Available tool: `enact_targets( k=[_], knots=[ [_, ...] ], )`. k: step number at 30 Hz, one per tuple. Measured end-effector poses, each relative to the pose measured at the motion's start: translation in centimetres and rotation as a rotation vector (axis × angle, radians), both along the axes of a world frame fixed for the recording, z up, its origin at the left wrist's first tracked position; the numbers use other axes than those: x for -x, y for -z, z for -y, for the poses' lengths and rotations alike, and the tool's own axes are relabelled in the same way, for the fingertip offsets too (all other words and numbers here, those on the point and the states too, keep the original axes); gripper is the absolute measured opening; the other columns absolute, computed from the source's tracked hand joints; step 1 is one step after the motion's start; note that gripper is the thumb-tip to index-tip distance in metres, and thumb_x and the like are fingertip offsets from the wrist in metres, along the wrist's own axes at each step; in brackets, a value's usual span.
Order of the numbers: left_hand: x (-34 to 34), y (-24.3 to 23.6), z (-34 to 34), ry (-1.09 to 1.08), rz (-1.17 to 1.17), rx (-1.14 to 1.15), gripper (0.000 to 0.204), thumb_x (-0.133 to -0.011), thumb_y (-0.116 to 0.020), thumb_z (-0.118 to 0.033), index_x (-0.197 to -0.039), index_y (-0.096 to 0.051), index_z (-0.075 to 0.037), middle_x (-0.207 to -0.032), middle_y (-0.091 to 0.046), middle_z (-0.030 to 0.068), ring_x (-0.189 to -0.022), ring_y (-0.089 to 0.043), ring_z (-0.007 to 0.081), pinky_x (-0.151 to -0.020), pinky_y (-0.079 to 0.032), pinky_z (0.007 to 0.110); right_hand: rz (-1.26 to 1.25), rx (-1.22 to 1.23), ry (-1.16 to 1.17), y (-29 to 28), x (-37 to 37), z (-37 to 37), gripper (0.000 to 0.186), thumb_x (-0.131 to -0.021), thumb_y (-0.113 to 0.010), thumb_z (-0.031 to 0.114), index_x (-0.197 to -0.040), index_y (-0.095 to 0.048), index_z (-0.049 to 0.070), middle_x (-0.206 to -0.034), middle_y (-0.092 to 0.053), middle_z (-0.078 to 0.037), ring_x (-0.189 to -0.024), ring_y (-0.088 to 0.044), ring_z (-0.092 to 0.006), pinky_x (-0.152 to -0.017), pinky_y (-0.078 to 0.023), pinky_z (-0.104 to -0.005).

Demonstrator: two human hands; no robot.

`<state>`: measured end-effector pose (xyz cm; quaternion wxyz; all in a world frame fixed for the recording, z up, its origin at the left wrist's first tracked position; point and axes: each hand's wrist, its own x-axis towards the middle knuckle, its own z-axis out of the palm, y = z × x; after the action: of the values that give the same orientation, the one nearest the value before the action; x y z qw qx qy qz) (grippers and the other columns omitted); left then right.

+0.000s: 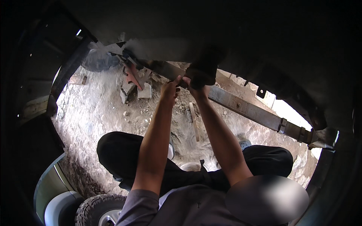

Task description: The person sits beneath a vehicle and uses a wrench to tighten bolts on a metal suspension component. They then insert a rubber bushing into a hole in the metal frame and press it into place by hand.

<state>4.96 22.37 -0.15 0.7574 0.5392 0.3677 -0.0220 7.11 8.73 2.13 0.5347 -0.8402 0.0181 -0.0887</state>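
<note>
Both my arms reach forward beneath the dark underside of a vehicle. My left hand (pixel 170 90) is closed, its thumb and fingertips pressed together at the lower edge of a long metal leaf spring (pixel 247 108). Close beside it, my right hand (pixel 200 91) is also closed, fingers curled in toward the left fingertips. Anything between the fingers is too small or dark to name. A dark, rounded cylindrical part (pixel 203 72) hangs just above my right hand and covers some of it.
On the dirt floor below lies a wire brush with a wooden handle (pixel 194 122). Ahead to the left are a reddish metal stand (pixel 132 75) and a pale block (pixel 144 91). A wheel's tyre (pixel 85 211) sits lower left. Dark bodywork (pixel 71 71) frames the left side.
</note>
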Motion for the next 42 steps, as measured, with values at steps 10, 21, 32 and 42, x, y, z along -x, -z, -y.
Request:
enact_targets(
  k=[10, 21, 32, 42],
  knots=[
    [0.4, 0.2, -0.2, 0.042, -0.006, 0.006, 0.037, -0.084, -0.088, -0.038, -0.101, -0.073, -0.008, -0.092, -0.073, 0.0023, -0.071, -0.063, 0.0136, -0.053, -0.040, 0.030, 0.068, -0.172, -0.058, 2.3, 0.4, 1.1, 0.027, -0.075, -0.087, 0.024, -0.092, -0.076, 0.007, -0.088, -0.078, -0.011, -0.085, -0.076, -0.0276, -0.081, -0.056, -0.0402],
    [0.4, 0.8, -0.5, 0.080, 0.000, 0.021, 0.032, -0.086, -0.086, -0.038, -0.099, -0.075, -0.011, -0.090, -0.074, -0.0018, -0.075, -0.067, 0.0128, -0.062, -0.046, 0.030, 0.038, -0.230, -0.060, 3.5, 0.6, 1.2, 0.024, -0.077, -0.086, 0.024, -0.093, -0.075, 0.009, -0.092, -0.078, -0.010, -0.089, -0.075, -0.0282, -0.081, -0.055, -0.0416],
    [0.6, 0.0, 0.1, 0.051, 0.024, -0.021, 0.038, -0.087, -0.085, -0.039, -0.105, -0.074, -0.009, -0.094, -0.074, 0.0007, -0.074, -0.068, 0.0132, -0.058, -0.045, 0.028, 0.046, -0.228, -0.027, 3.0, -0.4, 0.3, 0.026, -0.076, -0.086, 0.025, -0.092, -0.075, 0.008, -0.091, -0.078, -0.012, -0.090, -0.075, -0.0299, -0.083, -0.055, -0.0424],
    [0.4, 0.5, -0.4, 0.082, 0.033, 0.070, 0.037, -0.087, -0.085, -0.039, -0.108, -0.074, -0.010, -0.098, -0.075, 0.0011, -0.080, -0.069, 0.0170, -0.070, -0.050, 0.038, 0.027, -0.209, -0.066, 2.5, -1.0, 0.2, 0.026, -0.077, -0.086, 0.024, -0.093, -0.074, 0.007, -0.090, -0.077, -0.012, -0.087, -0.074, -0.0304, -0.080, -0.055, -0.0426]
  ],
)
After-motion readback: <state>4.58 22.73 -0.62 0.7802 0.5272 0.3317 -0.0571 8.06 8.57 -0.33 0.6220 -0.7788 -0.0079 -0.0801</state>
